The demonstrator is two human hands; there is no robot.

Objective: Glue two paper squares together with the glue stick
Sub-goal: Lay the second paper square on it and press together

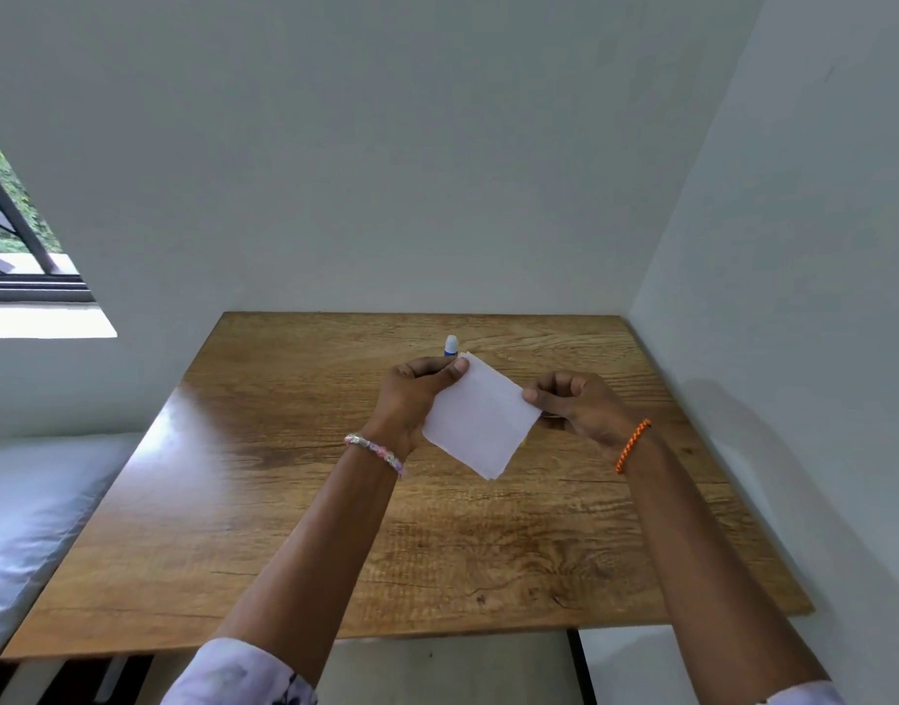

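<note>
The paper squares [480, 417] are held up off the wooden table [284, 501], over its middle, turned so one corner points toward the person and the opposite corner toward the far wall; at the near corner the edges sit slightly out of step, which suggests two sheets stacked, though from the head view I cannot tell whether they are already stuck together or only laid one on the other. The left hand [411, 394] pinches the far left corner between thumb and forefinger, and the right hand [572, 402] pinches the right-hand corner the same way, so the sheet spans the gap between them. Just behind the paper's far corner, and closest to the left thumb, stands the glue stick [451, 345], upright on the table with its white cap on and a strip of blue body showing; its lower part is hidden by the paper. So the glue lies straight ahead, beyond the paper, and the left hand is the nearer one to reach it, judging by how things lie, while the right could keep the paper
</note>
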